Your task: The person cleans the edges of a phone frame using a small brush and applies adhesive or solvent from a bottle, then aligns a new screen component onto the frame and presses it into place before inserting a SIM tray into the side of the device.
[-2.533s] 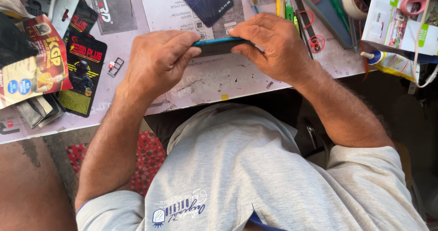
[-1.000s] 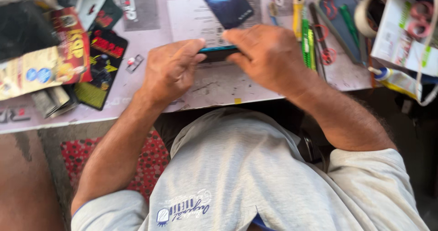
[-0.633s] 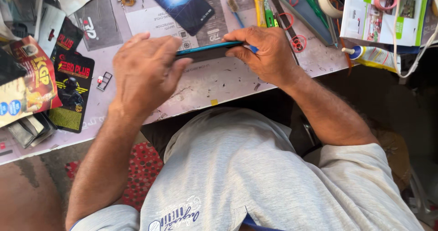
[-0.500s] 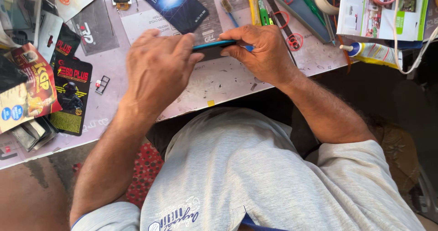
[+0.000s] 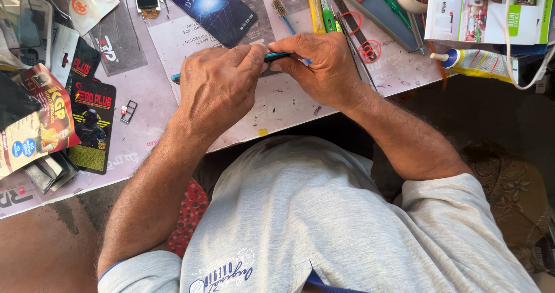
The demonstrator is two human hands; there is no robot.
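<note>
A thin teal-edged phone (image 5: 276, 56) is held edge-on above the worktable (image 5: 289, 105), mostly hidden by both hands. My left hand (image 5: 219, 87) wraps over its left and middle part; one end of the phone pokes out beside the wrist (image 5: 176, 77). My right hand (image 5: 321, 67) pinches the right end with thumb and fingers. The two hands touch each other over the phone.
A dark phone-part packet (image 5: 217, 9) lies just beyond the hands. Screwdrivers and a yellow cutter (image 5: 315, 4) sit at the back, a glue bottle (image 5: 477, 64) at right, colourful packets (image 5: 40, 119) and a small SIM tray (image 5: 128, 111) at left.
The hands have slid together along the phone; my left hand now covers more of it. The view has shifted slightly over the table.
</note>
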